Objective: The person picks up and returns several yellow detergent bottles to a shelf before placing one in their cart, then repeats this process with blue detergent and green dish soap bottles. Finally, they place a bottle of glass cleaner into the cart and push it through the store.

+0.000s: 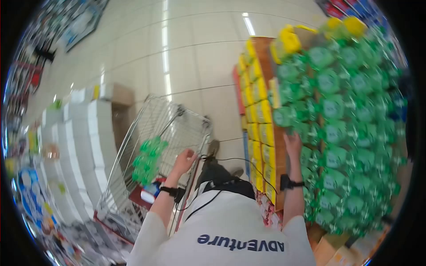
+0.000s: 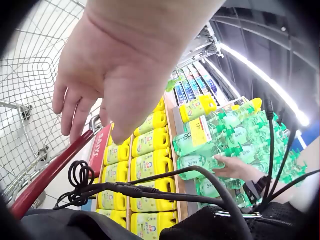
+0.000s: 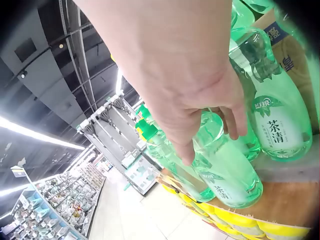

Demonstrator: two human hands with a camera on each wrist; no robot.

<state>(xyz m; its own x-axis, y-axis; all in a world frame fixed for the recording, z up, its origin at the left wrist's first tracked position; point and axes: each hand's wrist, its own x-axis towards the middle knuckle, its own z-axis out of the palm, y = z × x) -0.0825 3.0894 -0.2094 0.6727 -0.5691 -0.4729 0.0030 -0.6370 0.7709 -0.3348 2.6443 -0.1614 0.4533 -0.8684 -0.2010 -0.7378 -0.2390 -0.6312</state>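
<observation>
My right hand (image 1: 293, 144) is at the near edge of a stacked display of green bottles (image 1: 333, 108). In the right wrist view its thumb and fingers curl round the top of a green pump bottle (image 3: 230, 180) with a white label, which leans on the wooden ledge (image 3: 280, 197). The palm hides the pump head. Another labelled green bottle (image 3: 280, 120) stands just beside it. My left hand (image 1: 183, 162) hovers near the side of a shopping cart (image 1: 133, 128), its fingers loose and holding nothing. Several green bottles (image 1: 151, 159) lie inside the cart.
Yellow jugs (image 1: 259, 119) are stacked below the wooden ledge, between me and the green bottles. White boxes (image 1: 80, 146) stand left of the cart. A black cable (image 2: 200, 172) runs across my front near the red cart bar (image 2: 50, 172). Tiled floor (image 1: 199, 53) stretches ahead.
</observation>
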